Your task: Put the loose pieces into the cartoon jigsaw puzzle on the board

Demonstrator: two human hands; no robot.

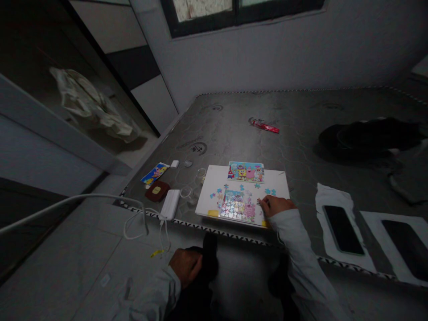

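Mattress [234, 129], white board [214, 178], cartoon jigsaw [238, 206]

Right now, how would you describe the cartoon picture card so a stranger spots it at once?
On the grey mattress, find the white board near the front edge. The picture card lies at its far edge, beyond the puzzle that the right hand touches. Unlike the smaller card left of the board, it lies on the board itself.

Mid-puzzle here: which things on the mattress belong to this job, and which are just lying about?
In use: white board, half-built colourful jigsaw, loose blue pieces, cartoon reference picture, right hand.
Lying about: red wrapper, white power bank, brown case, black phone, black garment.
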